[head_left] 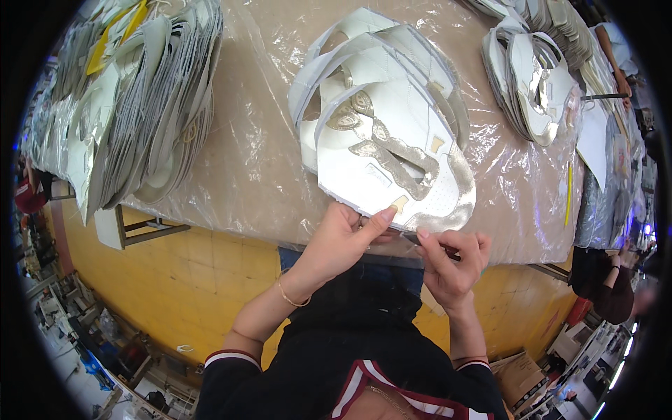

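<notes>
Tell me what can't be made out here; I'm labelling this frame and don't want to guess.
Head view only:
- Slim dark tool in the right hand: its fingers cover most of it, so its kind is unclear.
- Lower sheets of the middle stack of white and silver shoe-upper cutouts: hidden by the top piece.
- Left hand thumb presses a small tan tab; the grip underneath is hidden.
- Grey stack at the left: cut off by the rim.

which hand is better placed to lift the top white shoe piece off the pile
Left, probably. The left hand already has its thumb on the near edge of the top white shoe piece, by the small tan tab. The right hand sits just off that edge, pinching a thin dark tool.
</notes>
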Motion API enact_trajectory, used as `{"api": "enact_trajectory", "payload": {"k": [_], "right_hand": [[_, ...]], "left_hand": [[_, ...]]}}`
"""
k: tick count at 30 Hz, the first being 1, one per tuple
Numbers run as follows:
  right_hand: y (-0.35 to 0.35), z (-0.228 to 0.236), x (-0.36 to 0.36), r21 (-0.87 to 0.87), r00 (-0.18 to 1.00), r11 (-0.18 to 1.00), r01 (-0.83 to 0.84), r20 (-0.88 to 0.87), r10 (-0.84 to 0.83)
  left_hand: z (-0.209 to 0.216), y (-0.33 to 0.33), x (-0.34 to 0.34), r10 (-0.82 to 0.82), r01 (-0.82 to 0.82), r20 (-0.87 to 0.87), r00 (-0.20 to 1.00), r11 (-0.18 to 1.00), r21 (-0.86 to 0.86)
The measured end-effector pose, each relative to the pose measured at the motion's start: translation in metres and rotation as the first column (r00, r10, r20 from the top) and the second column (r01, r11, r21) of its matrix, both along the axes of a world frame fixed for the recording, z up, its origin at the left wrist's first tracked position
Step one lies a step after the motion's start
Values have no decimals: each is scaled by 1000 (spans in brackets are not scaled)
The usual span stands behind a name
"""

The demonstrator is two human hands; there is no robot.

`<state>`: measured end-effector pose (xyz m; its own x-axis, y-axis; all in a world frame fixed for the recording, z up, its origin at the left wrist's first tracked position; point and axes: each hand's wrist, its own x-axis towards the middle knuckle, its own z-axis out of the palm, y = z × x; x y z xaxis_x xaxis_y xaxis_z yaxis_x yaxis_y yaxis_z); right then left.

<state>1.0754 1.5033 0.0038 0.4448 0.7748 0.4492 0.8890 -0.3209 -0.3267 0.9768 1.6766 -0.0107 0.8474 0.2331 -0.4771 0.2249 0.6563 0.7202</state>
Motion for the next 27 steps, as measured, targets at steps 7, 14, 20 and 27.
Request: {"api": "enact_trajectory", "payload": {"k": [7, 14, 20, 27], "right_hand": [[-8, 5, 8, -102, 982, 995, -19, 186, 38], [-8, -2, 13, -80, 932, 996, -44, 355, 70], [-10, -5, 13, 4, 953, 999, -48, 299, 45], [-11, -6, 14, -54, 934, 996, -77, 345, 91]], "left_hand": [[2, 4, 0, -16, 14, -58, 998, 999, -29], [7, -2, 4, 60, -62, -33, 998, 996, -71], [6, 1, 2, 65, -68, -46, 997, 994, -83], [0, -2, 1, 44, -47, -87, 995, 999, -25]]}}
